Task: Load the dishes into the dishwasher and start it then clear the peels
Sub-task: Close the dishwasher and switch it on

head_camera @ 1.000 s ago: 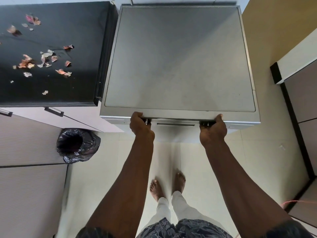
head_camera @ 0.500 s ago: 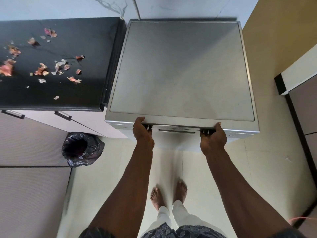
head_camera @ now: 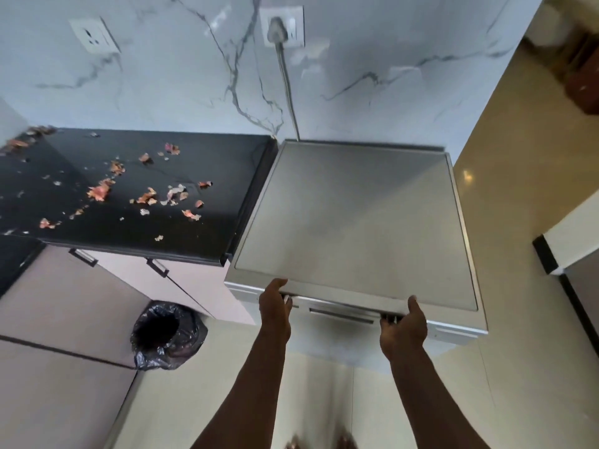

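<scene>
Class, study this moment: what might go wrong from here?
1. The left hand and right hand grip the dishwasher at its front lip; fingers may get pinched there.
2. The peels lie loose on the counter, some near its front edge; a brush may scatter them onto the floor.

Left hand (head_camera: 274, 303), right hand (head_camera: 403, 328) on dishwasher (head_camera: 356, 215) front edge

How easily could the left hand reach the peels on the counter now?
Probably yes: the left hand grips the dishwasher edge, but nothing blocks the peels on the counter beside it.
</scene>
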`<act>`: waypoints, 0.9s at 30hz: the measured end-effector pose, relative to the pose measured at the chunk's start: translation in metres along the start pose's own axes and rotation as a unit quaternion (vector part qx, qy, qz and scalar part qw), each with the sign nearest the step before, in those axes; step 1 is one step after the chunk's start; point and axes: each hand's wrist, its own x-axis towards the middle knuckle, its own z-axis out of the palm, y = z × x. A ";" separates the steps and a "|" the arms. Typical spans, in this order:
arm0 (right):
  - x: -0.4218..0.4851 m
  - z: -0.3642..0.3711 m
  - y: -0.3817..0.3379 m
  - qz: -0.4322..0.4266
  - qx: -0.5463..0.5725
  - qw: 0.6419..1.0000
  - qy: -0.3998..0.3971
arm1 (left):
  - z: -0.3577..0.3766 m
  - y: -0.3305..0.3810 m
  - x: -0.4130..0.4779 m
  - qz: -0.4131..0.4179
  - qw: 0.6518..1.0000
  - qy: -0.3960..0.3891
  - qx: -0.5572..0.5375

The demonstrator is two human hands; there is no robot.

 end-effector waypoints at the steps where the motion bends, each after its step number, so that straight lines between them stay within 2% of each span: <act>1: -0.001 0.002 0.000 0.002 -0.016 1.000 0.002 | 0.000 0.003 -0.002 0.011 1.000 0.001 0.018; 3: -0.005 0.006 0.000 -0.007 -0.061 0.998 0.011 | 0.001 0.009 -0.008 0.032 0.995 0.009 0.091; 5: -0.007 0.010 0.004 -0.030 -0.153 0.987 0.035 | 0.001 0.011 -0.011 0.056 0.983 0.012 0.173; 7: -0.015 0.020 0.009 -0.080 -0.300 0.949 0.056 | -0.004 0.010 -0.011 0.112 0.958 0.017 0.263; 9: -0.027 0.036 0.015 -0.144 -0.413 0.898 0.052 | -0.011 0.006 -0.002 0.170 0.904 0.031 0.392; 12: -0.042 0.057 0.027 -0.274 -0.517 0.810 -0.025 | -0.021 0.008 0.012 0.308 0.775 0.046 0.550; 14: -0.041 0.073 0.038 -0.358 -0.564 0.741 -0.069 | -0.020 0.025 0.021 0.407 0.701 0.025 0.585; 15: -0.034 0.080 0.043 -0.404 -0.591 0.693 -0.082 | -0.020 0.033 0.026 0.440 0.665 -0.005 0.604; 16: -0.024 0.089 0.049 -0.449 -0.620 0.635 -0.103 | -0.017 0.045 0.034 0.470 0.621 -0.028 0.627; 18: -0.014 0.109 0.052 -0.515 -0.684 0.496 -0.147 | -0.011 0.073 0.045 0.519 0.537 -0.044 0.663; 19: -0.012 0.119 0.051 -0.539 -0.701 0.436 -0.163 | -0.008 0.087 0.049 0.536 0.505 -0.049 0.675; 21: -0.012 0.143 0.048 -0.583 -0.713 0.349 -0.176 | 0.001 0.114 0.058 0.566 0.450 -0.052 0.689; 23: -0.013 0.169 0.048 -0.610 -0.715 0.291 -0.180 | 0.011 0.141 0.068 0.581 0.416 -0.062 0.697; 27: -0.012 0.231 0.047 -0.621 -0.734 0.218 -0.167 | 0.030 0.189 0.095 0.584 0.375 -0.078 0.716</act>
